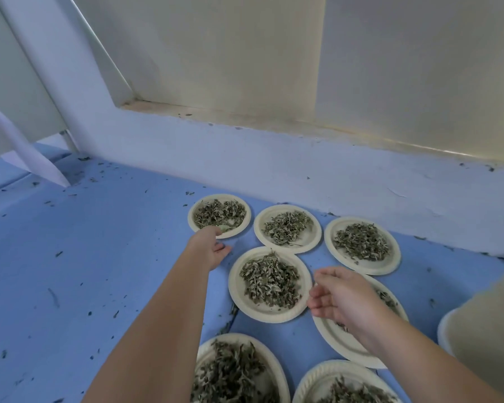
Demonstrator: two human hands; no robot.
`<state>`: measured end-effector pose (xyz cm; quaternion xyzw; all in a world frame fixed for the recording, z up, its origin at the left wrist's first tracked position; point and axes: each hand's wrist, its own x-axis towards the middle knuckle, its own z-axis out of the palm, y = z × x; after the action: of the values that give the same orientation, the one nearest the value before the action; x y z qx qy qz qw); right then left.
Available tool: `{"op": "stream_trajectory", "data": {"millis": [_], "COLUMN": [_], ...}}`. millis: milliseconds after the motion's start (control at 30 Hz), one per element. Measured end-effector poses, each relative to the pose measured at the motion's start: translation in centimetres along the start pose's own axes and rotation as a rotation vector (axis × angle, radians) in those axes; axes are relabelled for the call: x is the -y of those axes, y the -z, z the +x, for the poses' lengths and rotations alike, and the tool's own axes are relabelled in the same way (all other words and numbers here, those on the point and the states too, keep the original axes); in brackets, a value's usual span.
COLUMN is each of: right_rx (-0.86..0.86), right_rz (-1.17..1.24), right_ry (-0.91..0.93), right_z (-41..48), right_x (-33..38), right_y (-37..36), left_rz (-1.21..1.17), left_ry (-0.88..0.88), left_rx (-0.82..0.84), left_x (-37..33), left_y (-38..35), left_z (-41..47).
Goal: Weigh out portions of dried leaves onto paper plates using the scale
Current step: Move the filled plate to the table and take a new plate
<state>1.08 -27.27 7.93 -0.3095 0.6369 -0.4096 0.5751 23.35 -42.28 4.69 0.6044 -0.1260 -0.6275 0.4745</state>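
Your left hand (208,248) and right hand (341,295) were out among plates of dried leaves (269,282).
Your left curled at the far-left plate's (191,225) rim, grip unclear; your right hung loose-fingered and empty beside the middle plate (236,295).

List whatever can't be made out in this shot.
- Scale: absent from the head view.
- Left hand: whether it grips the far-left plate, hidden by its own back.
- Plate beneath the right hand: leaves mostly covered by the right hand.
- Near-left plate, near-right plate: cut by the bottom edge.
- White container: cut by the right edge.
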Motion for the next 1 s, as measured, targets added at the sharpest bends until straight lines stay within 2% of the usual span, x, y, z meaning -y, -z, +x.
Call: {"op": "stream_trajectory", "data": {"millis": [133,267,400,567,733,900,1000], "right_rx": [-0.034,-0.03,-0.022,0.019,0.045,-0.054,-0.121], "right_rz": [0.013,0.016,0.024,0.135,0.226,0.32,0.344], "right_ry": [0.029,0.065,0.131,0.24,0.367,0.418,0.403], "right_z": [-0.8,-2.3,-5.1,-9.1,-13.0,-19.4,-23.8], "right_x": [0.0,-0.4,-0.8,-1.9,-5.5,-10.9,-14.1], "right_y": [1.3,2.5,4.2,7.0,10.8,15.0,17.2], "left_rz": [-0.035,-0.083,0.04,0.182,0.196,0.154,0.171], "left_ry": [-0.003,0.014,0.021,-0.07,-0.208,-0.261,-0.227], "left_rx": [0.062,0.265,0.409,0.538,0.648,0.7,0.714], "left_x": [-0.4,0.3,2.7,8.1,14.6,21.5,25.5], "left_y": [-0.1,-0.2,-1.3,-3.1,-4.3,-3.5,-2.2], "left_z": [-2.8,-7.3,-13.4,-20.7,-26.1,-31.5,-34.3]}}
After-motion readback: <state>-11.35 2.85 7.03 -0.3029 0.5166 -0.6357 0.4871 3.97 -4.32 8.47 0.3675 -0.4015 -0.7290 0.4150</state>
